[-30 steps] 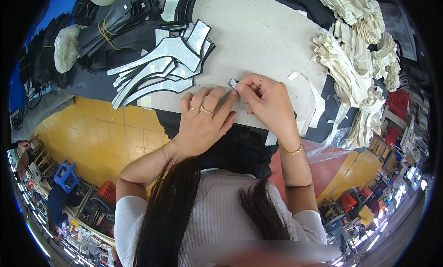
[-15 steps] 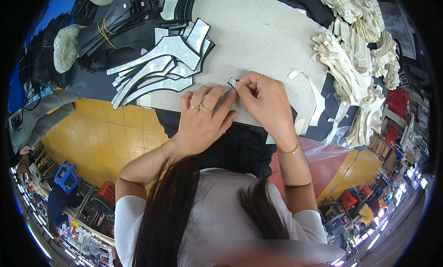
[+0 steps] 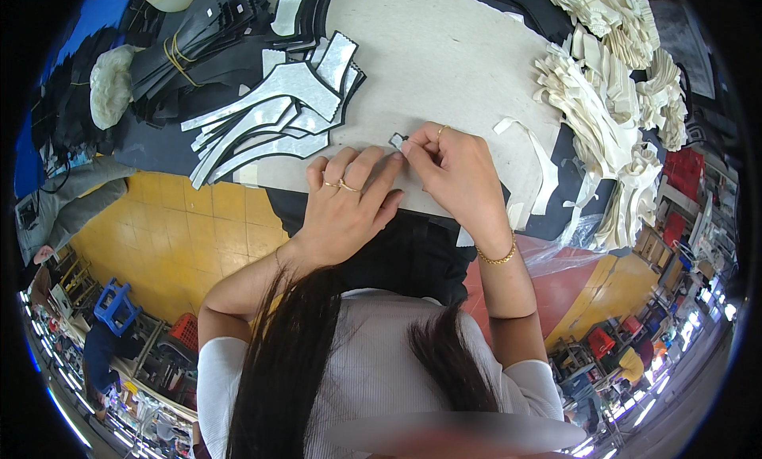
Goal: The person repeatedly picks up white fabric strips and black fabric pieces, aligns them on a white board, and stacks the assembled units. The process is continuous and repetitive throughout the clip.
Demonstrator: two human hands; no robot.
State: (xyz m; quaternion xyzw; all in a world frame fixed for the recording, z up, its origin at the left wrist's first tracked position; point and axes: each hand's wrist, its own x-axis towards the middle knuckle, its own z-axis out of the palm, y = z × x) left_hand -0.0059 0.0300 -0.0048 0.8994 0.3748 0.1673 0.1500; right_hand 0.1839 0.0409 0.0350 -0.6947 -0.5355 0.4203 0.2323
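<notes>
On the pale board lies a small light piece with a dark edge. My right hand pinches its near right side between thumb and forefinger, the other fingers curled in. Close by on the left, my left hand lies palm down with fingers apart and bent, the forefinger reaching toward the right thumb. Whether that fingertip touches the small piece is hard to see. Left of the hands sits an overlapping heap of silvery, black-edged cut pieces.
Bundles of cream fabric strips line the right side, with one loose cream strip on the board. Dark cut pieces tied with a rubber band lie at the far left, beside a clear plastic bag. A blue stool stands on the floor.
</notes>
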